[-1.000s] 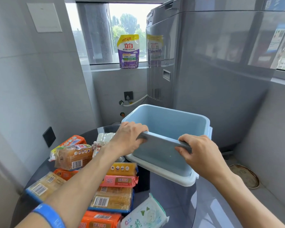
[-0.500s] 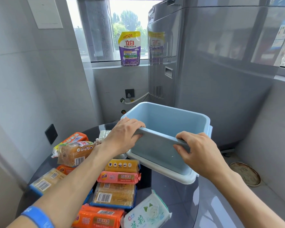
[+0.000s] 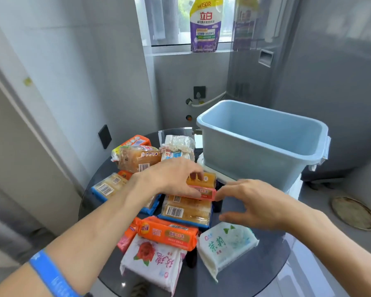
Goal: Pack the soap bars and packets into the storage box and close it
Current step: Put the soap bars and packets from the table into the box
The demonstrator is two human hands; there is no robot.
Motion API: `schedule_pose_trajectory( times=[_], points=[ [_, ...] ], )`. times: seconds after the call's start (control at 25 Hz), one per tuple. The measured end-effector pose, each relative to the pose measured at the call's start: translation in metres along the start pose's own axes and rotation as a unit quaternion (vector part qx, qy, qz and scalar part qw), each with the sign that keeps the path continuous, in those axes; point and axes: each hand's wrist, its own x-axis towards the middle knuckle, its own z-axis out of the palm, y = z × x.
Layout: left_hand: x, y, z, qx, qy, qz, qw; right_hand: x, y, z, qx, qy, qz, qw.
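The empty light-blue storage box (image 3: 244,166) stands at the back right of the table, on top of its white lid (image 3: 294,186). Left of it lies a pile of wrapped soap bars and packets. My left hand (image 3: 169,179) rests on the pile, finger and thumb closed around a yellow bar (image 3: 206,179) stacked on a pink bar (image 3: 208,192). My right hand (image 3: 253,202) hovers open, one fingertip at the pink bar's right end. Nearer me lie an orange packet (image 3: 167,232), a white rose packet (image 3: 154,258) and a jasmine packet (image 3: 225,241).
The round dark glass table (image 3: 255,273) is small, and the pile fills its left half. A grey washing machine (image 3: 330,61) rises behind the box. A detergent pouch (image 3: 205,24) stands on the window sill. A floor drain (image 3: 351,213) lies to the right, walls close on the left.
Both hands have let go of the box rim and dropped to the soap pile. The box now stands level on its lid. The view has tipped downward.
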Motion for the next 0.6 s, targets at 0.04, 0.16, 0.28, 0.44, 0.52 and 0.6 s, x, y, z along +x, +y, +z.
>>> schedule_pose_trajectory(
  times=[0.04,0.16,0.28,0.44,0.52,0.6],
  points=[
    [-0.001,0.001,0.007,0.031,-0.032,0.005,0.999,0.003,0.001,0.005,0.004,-0.041,-0.004,0.999],
    [0.000,-0.001,0.019,0.073,0.001,0.031,0.997,0.004,0.007,0.015,0.009,-0.102,0.007,0.995],
    [-0.001,-0.006,0.024,0.063,0.037,0.038,0.997,-0.003,0.013,0.025,-0.002,-0.208,0.042,0.977],
    [-0.004,-0.007,0.028,0.067,0.051,0.058,0.995,-0.007,0.008,0.044,-0.086,-0.245,0.036,0.965],
    [-0.005,-0.007,0.031,0.078,0.063,0.069,0.993,-0.005,0.005,0.049,-0.100,-0.202,0.003,0.974],
    [-0.006,-0.007,0.034,0.083,0.075,0.078,0.991,-0.004,0.003,0.048,-0.089,-0.181,-0.010,0.979]
  ],
)
